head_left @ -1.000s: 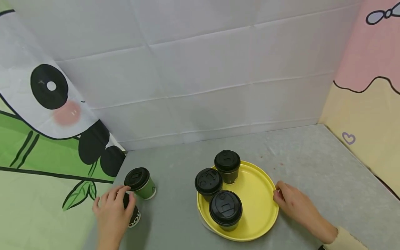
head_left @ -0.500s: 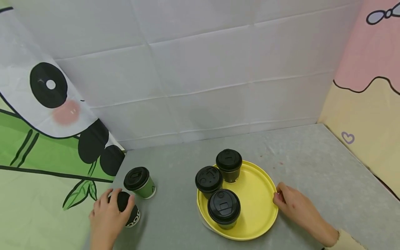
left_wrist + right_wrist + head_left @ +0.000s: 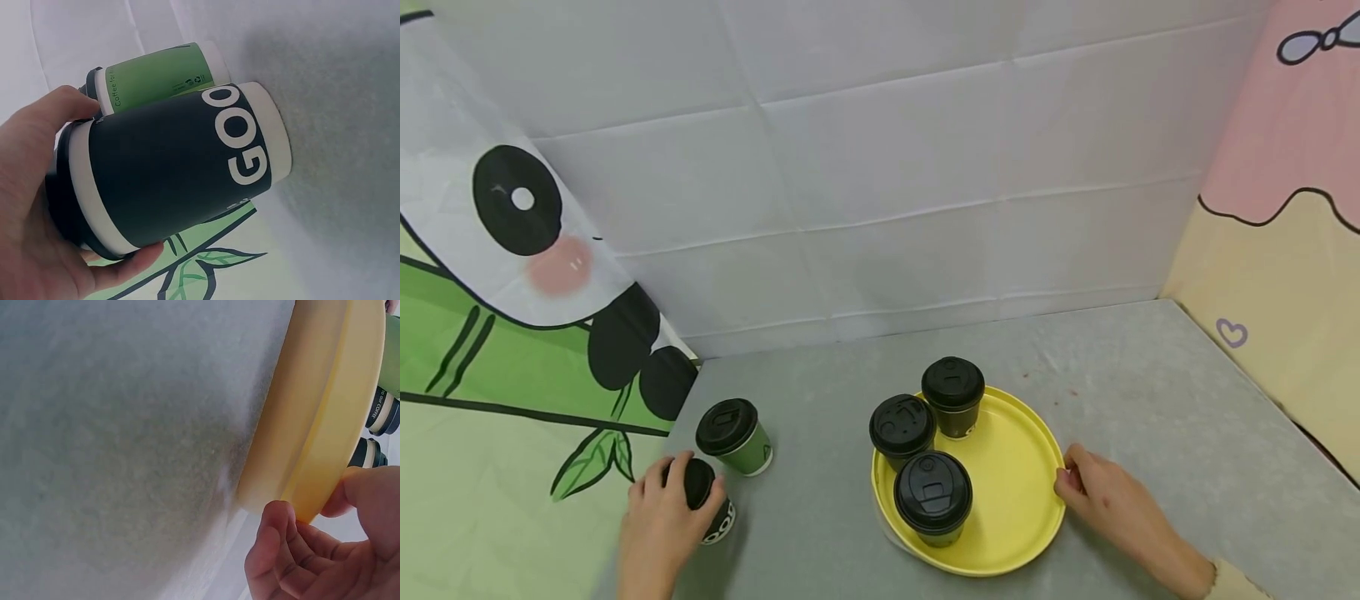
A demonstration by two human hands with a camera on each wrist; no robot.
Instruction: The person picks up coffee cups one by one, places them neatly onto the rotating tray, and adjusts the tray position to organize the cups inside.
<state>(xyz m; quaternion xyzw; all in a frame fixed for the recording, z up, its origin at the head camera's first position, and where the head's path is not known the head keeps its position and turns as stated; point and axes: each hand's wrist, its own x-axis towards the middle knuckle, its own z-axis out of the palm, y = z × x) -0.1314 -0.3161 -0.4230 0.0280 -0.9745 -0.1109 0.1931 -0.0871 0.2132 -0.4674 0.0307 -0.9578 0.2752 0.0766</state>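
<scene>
Black cup [image 3: 169,169], w/ white "GOO" lettering visible, is held in the L hand [image 3: 658,525] at the L side of the grey table [image 3: 820,467]. It's grasped nr the top, the fingers being curled round the black lid [image 3: 61,187] & upper edge; lid is fitted. Base is seen at the tabletop, but whether contact is made can't be told.

By the R hand [image 3: 1112,500], the rim of the yellow tray [image 3: 1015,492] is pinched on its R side, w/ thumb over & fingertips under. A beige sleeve [image 3: 1236,581] is worn at that wrist.

Just beyond the black cup, a green cup [image 3: 748,454] w/ black lid is stood upright on the table, well apart from the tray.

Three lidded cups are grouped on the tray's L half: front cup [image 3: 933,493], left cup [image 3: 902,425], back cup [image 3: 953,383]. All are upright; lids overlap in the head view, so contact btwn them can't be told.

Farther out, the table is backed by a creased white cloth [image 3: 880,200], flanked by a green cartoon panel [image 3: 512,358] (L) & a pink-and-cream panel [image 3: 1277,267] (R).
</scene>
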